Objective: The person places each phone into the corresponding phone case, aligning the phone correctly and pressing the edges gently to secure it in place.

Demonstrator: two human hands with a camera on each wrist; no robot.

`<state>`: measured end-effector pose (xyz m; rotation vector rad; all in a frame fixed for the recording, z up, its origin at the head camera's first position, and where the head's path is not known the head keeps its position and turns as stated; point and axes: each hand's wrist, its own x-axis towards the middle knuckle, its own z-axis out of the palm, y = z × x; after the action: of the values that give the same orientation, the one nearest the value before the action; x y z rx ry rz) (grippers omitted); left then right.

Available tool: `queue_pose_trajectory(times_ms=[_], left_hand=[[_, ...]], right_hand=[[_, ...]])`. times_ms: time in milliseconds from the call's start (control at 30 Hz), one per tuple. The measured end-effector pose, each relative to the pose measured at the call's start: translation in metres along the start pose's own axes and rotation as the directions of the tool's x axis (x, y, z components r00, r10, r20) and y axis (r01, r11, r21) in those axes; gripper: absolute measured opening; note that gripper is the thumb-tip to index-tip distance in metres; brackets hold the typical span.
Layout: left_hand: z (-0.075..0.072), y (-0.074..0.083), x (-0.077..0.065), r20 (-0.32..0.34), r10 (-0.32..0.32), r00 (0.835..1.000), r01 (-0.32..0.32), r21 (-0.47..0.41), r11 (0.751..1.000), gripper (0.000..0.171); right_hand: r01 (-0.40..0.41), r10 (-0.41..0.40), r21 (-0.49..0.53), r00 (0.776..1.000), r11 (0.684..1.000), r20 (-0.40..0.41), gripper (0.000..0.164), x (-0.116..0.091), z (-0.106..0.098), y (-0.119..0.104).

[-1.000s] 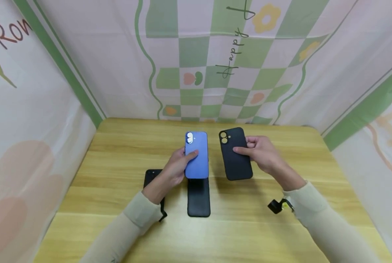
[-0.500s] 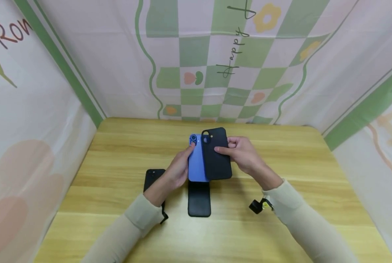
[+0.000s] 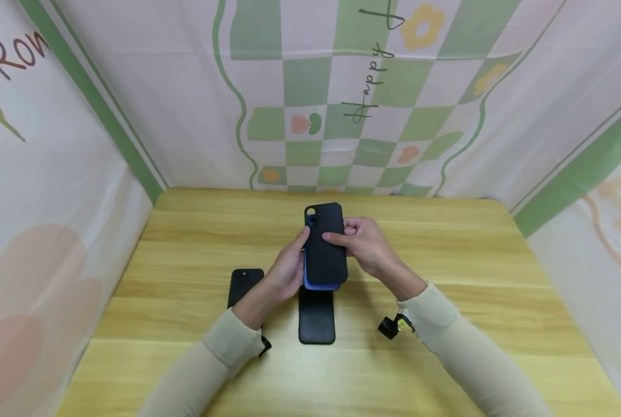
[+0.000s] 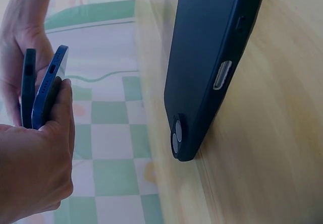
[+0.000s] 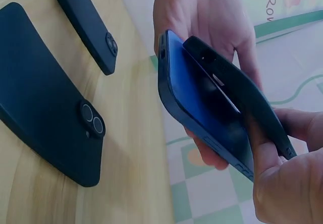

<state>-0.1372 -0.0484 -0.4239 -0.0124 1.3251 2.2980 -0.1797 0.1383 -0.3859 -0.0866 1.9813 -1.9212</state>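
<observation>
My left hand grips a blue smartphone from its left side, thumb near the camera corner. My right hand pinches a black phone case by its right edge, thumb on its back. The case lies over the phone's back and hides most of it in the head view; a blue strip shows along the bottom. In the right wrist view the case is tilted off the blue phone, with a wedge-shaped gap between them at the bottom end. The case's camera cutout sits slightly above the phone's lenses.
Below the hands, a phone in a black case lies on the wooden table. Another black phone lies to its left, partly hidden under the left forearm. A printed curtain hangs behind and at both sides.
My right hand has brought the black case leftward from beside the blue phone to over its back. My left thumb has moved up from the middle of the phone's back toward the camera corner.
</observation>
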Motion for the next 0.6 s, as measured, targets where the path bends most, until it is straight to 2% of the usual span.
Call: queue_pose_trajectory(times_ms=[133,333,600], left_hand=[[0.0009,-0.0005,0.0024,0.010,-0.008,1.000,0.008,0.001,1.000,0.057],[0.0020,-0.0027,0.0058,-0.021,-0.021,1.000,0.021,-0.010,1.000,0.056],[0.0011,-0.0063,0.0052,-0.036,-0.004,0.999,0.005,0.024,1.000,0.054]], right_hand=[[-0.012,0.012,-0.004,1.000,1.000,0.003,0.032,-0.0005,0.0036,-0.0006],[-0.042,0.042,-0.013,0.999,0.999,-0.012,0.036,-0.0013,0.0074,0.0003],[-0.064,0.063,-0.020,0.998,0.998,-0.016,0.033,-0.0027,0.0067,0.0031]])
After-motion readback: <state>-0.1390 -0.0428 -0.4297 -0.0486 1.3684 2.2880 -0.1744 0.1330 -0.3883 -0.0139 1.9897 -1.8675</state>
